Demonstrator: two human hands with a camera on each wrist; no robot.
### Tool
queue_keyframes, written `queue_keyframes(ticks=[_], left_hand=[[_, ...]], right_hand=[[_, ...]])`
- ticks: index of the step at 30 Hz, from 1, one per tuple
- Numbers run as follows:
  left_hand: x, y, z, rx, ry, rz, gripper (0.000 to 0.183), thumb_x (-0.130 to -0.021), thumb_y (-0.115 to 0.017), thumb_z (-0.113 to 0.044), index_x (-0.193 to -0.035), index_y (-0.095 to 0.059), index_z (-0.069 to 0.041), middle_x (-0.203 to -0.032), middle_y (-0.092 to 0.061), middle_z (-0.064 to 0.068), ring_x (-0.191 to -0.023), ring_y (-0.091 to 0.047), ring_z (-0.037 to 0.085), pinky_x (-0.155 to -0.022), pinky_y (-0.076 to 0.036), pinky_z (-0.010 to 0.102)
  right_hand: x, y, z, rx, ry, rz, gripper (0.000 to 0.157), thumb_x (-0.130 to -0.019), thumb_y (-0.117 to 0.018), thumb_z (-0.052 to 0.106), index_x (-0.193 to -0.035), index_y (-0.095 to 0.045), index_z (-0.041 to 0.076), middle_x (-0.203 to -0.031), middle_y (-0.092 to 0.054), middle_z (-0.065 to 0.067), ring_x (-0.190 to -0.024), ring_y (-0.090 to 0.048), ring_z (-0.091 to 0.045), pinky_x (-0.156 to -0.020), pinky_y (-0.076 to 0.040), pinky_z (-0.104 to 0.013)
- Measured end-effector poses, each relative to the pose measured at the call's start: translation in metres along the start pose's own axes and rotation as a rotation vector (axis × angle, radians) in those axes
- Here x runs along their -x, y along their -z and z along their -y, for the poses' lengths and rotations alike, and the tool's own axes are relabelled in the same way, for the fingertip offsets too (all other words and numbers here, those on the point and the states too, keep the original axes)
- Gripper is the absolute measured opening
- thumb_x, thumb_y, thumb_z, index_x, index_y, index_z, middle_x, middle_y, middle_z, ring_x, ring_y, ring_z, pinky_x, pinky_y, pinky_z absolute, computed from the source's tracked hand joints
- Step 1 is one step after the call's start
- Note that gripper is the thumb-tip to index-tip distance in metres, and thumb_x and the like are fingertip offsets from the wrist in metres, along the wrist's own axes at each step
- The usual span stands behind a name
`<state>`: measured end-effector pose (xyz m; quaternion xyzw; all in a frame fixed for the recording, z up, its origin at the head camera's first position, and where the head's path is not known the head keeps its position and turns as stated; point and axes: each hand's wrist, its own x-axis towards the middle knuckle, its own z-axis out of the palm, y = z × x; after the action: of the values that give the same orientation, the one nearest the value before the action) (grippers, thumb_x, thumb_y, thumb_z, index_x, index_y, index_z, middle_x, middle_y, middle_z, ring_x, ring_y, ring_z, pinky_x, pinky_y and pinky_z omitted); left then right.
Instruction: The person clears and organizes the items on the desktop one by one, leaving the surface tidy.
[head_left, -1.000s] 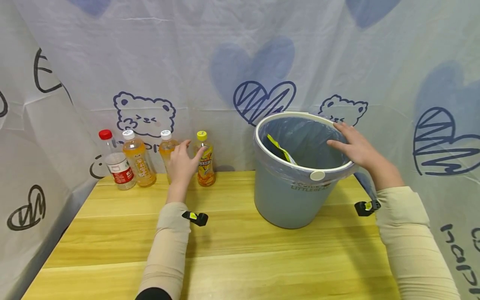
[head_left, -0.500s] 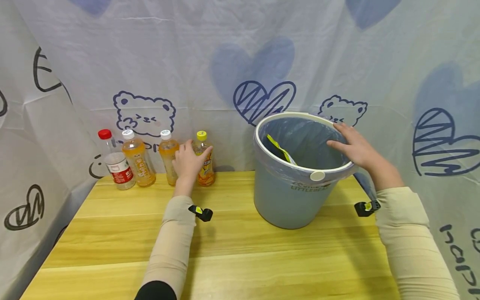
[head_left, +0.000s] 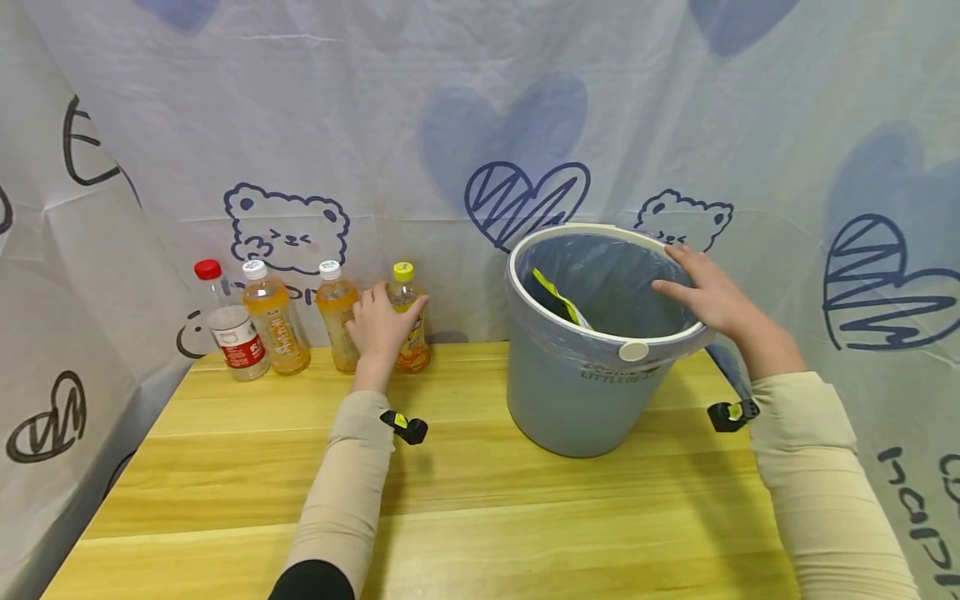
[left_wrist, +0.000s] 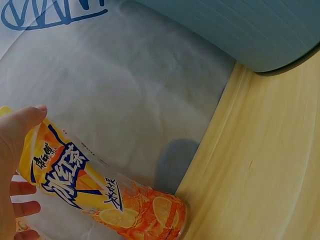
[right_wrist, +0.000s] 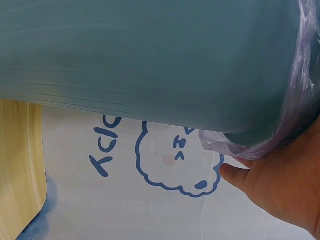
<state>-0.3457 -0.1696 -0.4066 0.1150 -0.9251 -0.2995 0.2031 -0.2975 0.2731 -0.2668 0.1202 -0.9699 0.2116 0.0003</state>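
In the head view my left hand (head_left: 378, 329) is at the yellow-capped iced tea bottle (head_left: 412, 354), which stands upright on the table. The left wrist view has the thumb (left_wrist: 32, 116) along one side of this bottle and several fingertips (left_wrist: 26, 208) along the other. The index finger is mostly hidden there. My right hand (head_left: 716, 292) holds the right rim of a blue-grey trash bin (head_left: 577, 408), thumb over the inside and fingers outside against the plastic liner (right_wrist: 295, 95). A crumpled yellow, black and white wrapper (head_left: 558, 296) lies inside the bin.
Left of my left hand stand two white-capped bottles, one near (head_left: 341, 325) and one farther off (head_left: 276, 325), and a red-capped bottle (head_left: 240, 346) with a red and white label. A printed curtain (head_left: 495, 150) hangs behind the wooden table (head_left: 465, 542).
My left hand has moved right, from in front of the nearer white-capped bottle to the yellow-capped iced tea bottle. My right hand and the trash bin have stayed in place.
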Motion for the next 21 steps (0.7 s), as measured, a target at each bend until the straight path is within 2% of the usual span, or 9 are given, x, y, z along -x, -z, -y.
queue_keyframes(ticks=[8, 13, 21], left_hand=[[0.005, 0.001, 0.003, -0.032, -0.052, -0.017, 0.084, -0.081, -0.061, -0.069, -0.140, -0.046, -0.010, -0.138, -0.053, 0.017, -0.124, -0.047, 0.040, -0.096, -0.037, 0.062], [0.010, 0.004, 0.004, -0.077, -0.120, -0.052, 0.083, -0.081, -0.060, -0.069, -0.136, -0.050, -0.008, -0.133, -0.056, 0.017, -0.119, -0.049, 0.040, -0.095, -0.037, 0.059], [0.013, 0.005, 0.008, -0.200, -0.254, -0.147, 0.079, -0.079, -0.060, -0.072, -0.125, -0.056, -0.007, -0.118, -0.061, 0.016, -0.104, -0.051, 0.036, -0.084, -0.039, 0.052]], right_hand=[[-0.001, 0.000, -0.001, 0.005, 0.010, -0.003, 0.075, -0.101, -0.040, 0.045, -0.156, -0.008, 0.005, -0.161, 0.003, -0.027, -0.148, 0.003, -0.050, -0.114, -0.004, -0.069], [-0.002, 0.000, -0.001, 0.013, 0.004, 0.001, 0.075, -0.101, -0.039, 0.045, -0.156, -0.007, 0.005, -0.161, 0.002, -0.026, -0.148, 0.003, -0.050, -0.114, -0.003, -0.069], [-0.001, -0.001, -0.001, 0.007, 0.011, -0.010, 0.075, -0.101, -0.039, 0.045, -0.156, -0.008, 0.004, -0.161, 0.001, -0.027, -0.148, 0.003, -0.050, -0.114, -0.003, -0.069]])
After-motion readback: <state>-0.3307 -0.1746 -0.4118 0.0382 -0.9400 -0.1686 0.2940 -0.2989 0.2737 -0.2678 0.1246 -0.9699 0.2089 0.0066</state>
